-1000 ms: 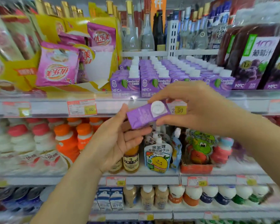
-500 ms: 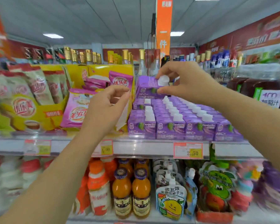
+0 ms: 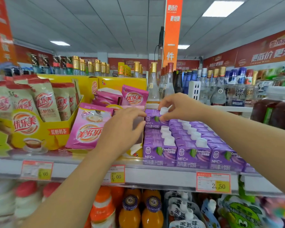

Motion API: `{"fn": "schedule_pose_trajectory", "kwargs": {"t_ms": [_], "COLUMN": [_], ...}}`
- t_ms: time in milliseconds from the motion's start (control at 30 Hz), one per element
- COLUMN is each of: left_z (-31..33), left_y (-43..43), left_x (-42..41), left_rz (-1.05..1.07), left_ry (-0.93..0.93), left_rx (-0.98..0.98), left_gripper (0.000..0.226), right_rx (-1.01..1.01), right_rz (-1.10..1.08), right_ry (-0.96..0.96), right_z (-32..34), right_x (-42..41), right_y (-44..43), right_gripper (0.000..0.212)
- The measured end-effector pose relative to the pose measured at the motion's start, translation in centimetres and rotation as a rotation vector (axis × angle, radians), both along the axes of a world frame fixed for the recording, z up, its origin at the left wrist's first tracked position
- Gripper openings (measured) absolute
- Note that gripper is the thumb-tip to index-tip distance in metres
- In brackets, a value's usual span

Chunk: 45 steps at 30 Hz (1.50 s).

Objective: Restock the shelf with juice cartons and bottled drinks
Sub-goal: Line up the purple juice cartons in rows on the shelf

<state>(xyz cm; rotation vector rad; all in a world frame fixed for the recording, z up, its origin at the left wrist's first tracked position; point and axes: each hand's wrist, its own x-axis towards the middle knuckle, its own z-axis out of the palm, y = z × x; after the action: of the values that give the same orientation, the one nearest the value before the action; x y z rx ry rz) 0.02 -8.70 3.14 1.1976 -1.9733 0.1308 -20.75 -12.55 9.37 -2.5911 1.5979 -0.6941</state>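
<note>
A small purple juice carton [image 3: 153, 120] with a white cap sits on top of the back of the left-hand row of matching purple cartons [image 3: 184, 145] on the shelf [image 3: 155, 176]. My right hand [image 3: 178, 106] pinches it at the cap and upper edge. My left hand [image 3: 123, 127] reaches in from the left, fingers relaxed, fingertips touching the carton's left edge.
Pink milk-tea pouches [image 3: 87, 127] and a yellow display box [image 3: 33, 130] stand left of the cartons. Clear liquor bottles [image 3: 164, 86] stand behind. Dark grape-juice bottles [image 3: 275, 112] are at right. Orange juice bottles [image 3: 140, 209] and pouch drinks [image 3: 184, 213] fill the lower shelf.
My right hand has carried the carton down onto the back of the left row. My left hand moved right to the carton's edge. The camera tilted further up.
</note>
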Motion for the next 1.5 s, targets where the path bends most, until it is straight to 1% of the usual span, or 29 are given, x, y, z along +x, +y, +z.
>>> {"fn": "schedule_pose_trajectory", "kwargs": {"t_ms": [167, 300, 367, 467, 533, 633, 700, 767, 867, 1100, 1167, 1333, 1400, 1500], "left_z": [-0.2, -0.4, -0.4, -0.4, -0.4, -0.6, -0.6, -0.6, -0.6, -0.6, -0.6, -0.2, 0.0, 0.4], "left_y": [-0.1, -0.3, -0.3, -0.3, -0.3, -0.4, -0.3, -0.3, -0.4, -0.2, -0.1, 0.5, 0.9, 1.8], "left_x": [0.0, 0.1, 0.1, 0.1, 0.1, 0.0, 0.0, 0.0, 0.0, 0.0, 0.0, -0.5, -0.8, -1.9], "left_rz": [0.014, 0.009, 0.011, 0.012, 0.015, 0.024, 0.027, 0.021, 0.020, 0.028, 0.035, 0.086, 0.095, 0.032], "left_ry": [-0.039, -0.063, -0.071, -0.072, -0.075, -0.082, -0.089, -0.092, -0.084, -0.090, -0.096, -0.128, -0.099, 0.015], "left_rx": [0.023, 0.018, 0.023, 0.022, 0.017, 0.008, -0.003, -0.009, -0.008, -0.015, -0.016, -0.052, -0.103, -0.165], "left_gripper": [0.032, 0.032, 0.033, 0.032, 0.032, 0.032, 0.032, 0.031, 0.031, 0.031, 0.031, 0.031, 0.033, 0.043], "right_rx": [0.191, 0.345, 0.330, 0.288, 0.281, 0.150, 0.060, 0.058, 0.121, 0.064, -0.017, -0.305, -0.403, -0.528], "right_rz": [0.029, 0.011, -0.023, -0.040, -0.039, -0.029, -0.046, -0.084, -0.112, -0.106, -0.125, -0.173, -0.152, -0.096], "right_ry": [0.021, -0.036, 0.024, 0.116, 0.101, 0.053, 0.082, 0.164, 0.292, 0.321, 0.294, 0.231, 0.226, 0.205], "right_z": [0.4, 0.2, -0.5, -1.2, -0.8, 0.1, 0.3, 0.1, -0.6, -0.7, -0.4, 1.1, 1.4, 0.8], "right_x": [0.1, -0.2, -0.1, 0.1, 0.0, 0.1, 0.4, 0.6, 0.8, 1.0, 0.8, -0.3, -0.8, -1.8], "right_y": [-0.6, -1.3, -1.6, -2.0, -1.9, -2.3, -3.0, -3.8, -5.0, -5.5, -4.8, -0.9, 1.3, 4.8], "right_gripper": [0.029, 0.029, 0.034, 0.048, 0.044, 0.030, 0.030, 0.033, 0.037, 0.030, 0.030, 0.027, 0.025, 0.025]}}
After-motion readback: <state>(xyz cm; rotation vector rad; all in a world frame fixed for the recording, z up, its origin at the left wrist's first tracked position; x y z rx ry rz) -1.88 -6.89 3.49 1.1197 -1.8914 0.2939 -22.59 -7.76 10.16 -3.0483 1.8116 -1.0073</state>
